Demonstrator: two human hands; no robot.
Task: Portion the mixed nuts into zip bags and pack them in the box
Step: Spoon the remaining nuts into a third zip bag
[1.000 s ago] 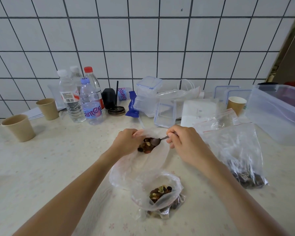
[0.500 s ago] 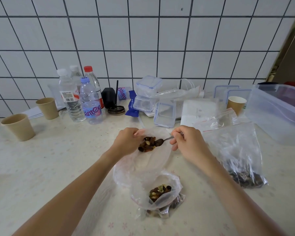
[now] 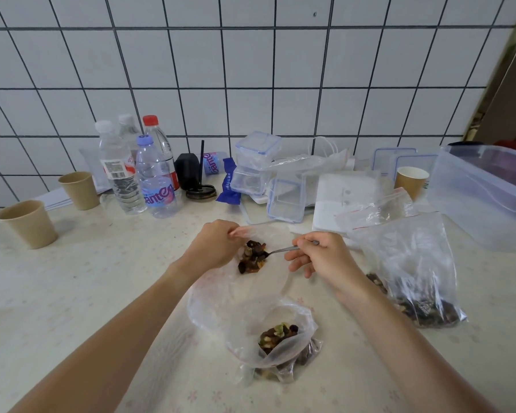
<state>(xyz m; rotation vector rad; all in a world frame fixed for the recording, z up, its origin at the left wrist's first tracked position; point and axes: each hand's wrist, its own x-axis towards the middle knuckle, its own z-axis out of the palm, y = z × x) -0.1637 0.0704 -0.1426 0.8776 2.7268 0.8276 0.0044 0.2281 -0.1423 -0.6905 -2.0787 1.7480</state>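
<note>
My left hand (image 3: pixel 213 247) pinches the far rim of a clear zip bag (image 3: pixel 221 293) lying open on the table. A small heap of mixed nuts (image 3: pixel 251 257) sits inside it. My right hand (image 3: pixel 319 259) grips a metal spoon (image 3: pixel 283 249) whose bowl rests in that heap. Nearer to me stands a second small zip bag (image 3: pixel 280 338), open, with nuts and dried fruit inside. To the right lies the large supply bag of mixed nuts (image 3: pixel 411 278). A big clear plastic box (image 3: pixel 483 198) is at the far right.
Two paper cups (image 3: pixel 27 223) and several water bottles (image 3: pixel 158 180) stand at the back left. Small clip-lid containers (image 3: pixel 286 198), a white flat pack (image 3: pixel 346 198), another paper cup (image 3: pixel 411 180) and loose lids crowd the back by the tiled wall.
My right hand has drawn back to the right and the spoon has tipped its load into the held bag, where the nut heap has grown. My left hand keeps its hold.
</note>
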